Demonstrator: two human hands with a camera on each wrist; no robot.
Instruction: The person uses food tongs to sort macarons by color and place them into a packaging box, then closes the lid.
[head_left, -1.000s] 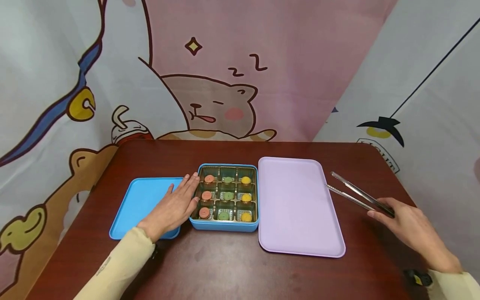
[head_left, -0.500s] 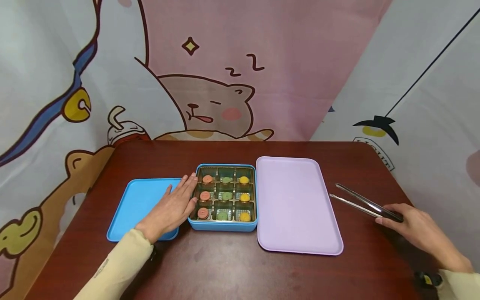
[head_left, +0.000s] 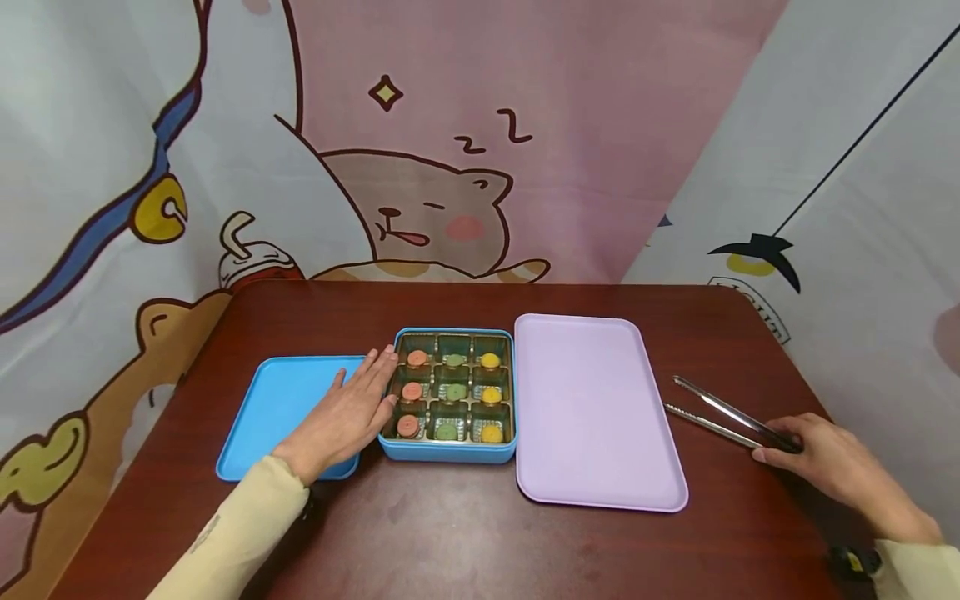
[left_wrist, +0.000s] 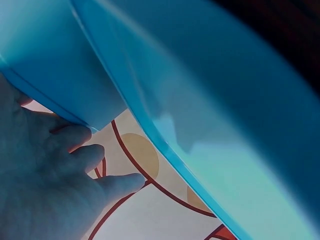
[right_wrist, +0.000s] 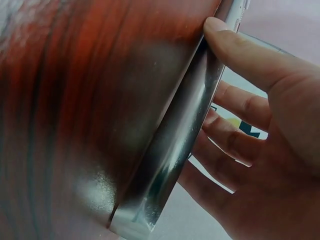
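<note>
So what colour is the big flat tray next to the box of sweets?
Pale lilac tray, clearest in the head view.

A dark red-brown wooden desk (head_left: 465, 542) stands before a cartoon curtain (head_left: 525, 100): pink in the middle with a sleeping bear (head_left: 427, 217), white at both sides.

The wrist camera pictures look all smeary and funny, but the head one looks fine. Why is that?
In the head view everything is sharp and evenly lit: the blue box, the pink tray and the tongs. In the left wrist view the blue lid fills the frame, too near to focus. In the right wrist view the tongs and table are blurred, with glare on the metal.
</note>
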